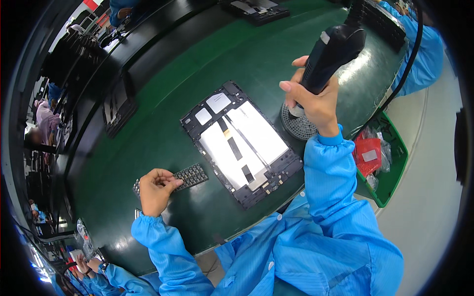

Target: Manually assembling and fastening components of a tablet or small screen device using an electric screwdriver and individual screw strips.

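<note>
A tablet body (239,145), opened up to show its silver battery cells and dark frame, lies tilted on the green work mat. My left hand (157,188) is to its left, fingers closed on a narrow dark plate (193,176) with rows of small parts or holes. Beyond the tablet's right side, my right hand (316,101) grips a black corded handheld tool (332,54) that looks like an electric screwdriver. Under that hand sits a round grey tray (296,126) full of small holes, partly covered by the hand. The tool's tip is hidden.
A green crate (395,163) with red and clear plastic bags stands right of the table. Another tablet body (118,108) lies at the left and one more (256,11) at the far side. A black cable (414,54) hangs at the right. Co-workers' blue sleeves (424,54) show nearby.
</note>
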The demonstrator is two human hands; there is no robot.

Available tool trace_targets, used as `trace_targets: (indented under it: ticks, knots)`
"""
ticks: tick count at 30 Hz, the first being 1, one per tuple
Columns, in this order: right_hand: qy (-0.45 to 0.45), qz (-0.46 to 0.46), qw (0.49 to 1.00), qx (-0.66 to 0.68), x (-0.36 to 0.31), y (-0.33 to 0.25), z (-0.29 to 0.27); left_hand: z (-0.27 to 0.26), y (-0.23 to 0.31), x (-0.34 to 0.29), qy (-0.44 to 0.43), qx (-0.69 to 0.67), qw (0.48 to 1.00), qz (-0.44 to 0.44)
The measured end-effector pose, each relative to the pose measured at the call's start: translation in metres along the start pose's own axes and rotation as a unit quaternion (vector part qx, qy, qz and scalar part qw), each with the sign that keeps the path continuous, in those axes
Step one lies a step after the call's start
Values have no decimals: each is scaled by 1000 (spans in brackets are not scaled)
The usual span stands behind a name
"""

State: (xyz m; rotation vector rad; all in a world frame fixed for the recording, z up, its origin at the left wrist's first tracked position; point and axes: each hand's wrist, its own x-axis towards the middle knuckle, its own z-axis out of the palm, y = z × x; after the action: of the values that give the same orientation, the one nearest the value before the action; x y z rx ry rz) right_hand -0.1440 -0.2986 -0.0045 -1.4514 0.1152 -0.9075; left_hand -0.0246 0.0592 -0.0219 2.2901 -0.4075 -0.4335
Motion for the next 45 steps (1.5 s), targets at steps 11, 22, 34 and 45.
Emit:
trace_targets:
  ticks: [11, 22, 34, 45]
  knots:
    - [4, 24, 1000, 2, 4, 9, -2, 2, 2, 0, -26, -86, 996, -21]
    - [4, 32, 999, 3, 2, 9, 6, 0, -1, -6, -12, -89, 996, -10]
    - [-113, -44, 983, 137, -3, -44, 107, 38, 8, -16, 154, 37, 959, 235]
    - [-211, 51, 974, 70, -7, 2, 191, 47, -6, -13, 251, -80, 951, 161]
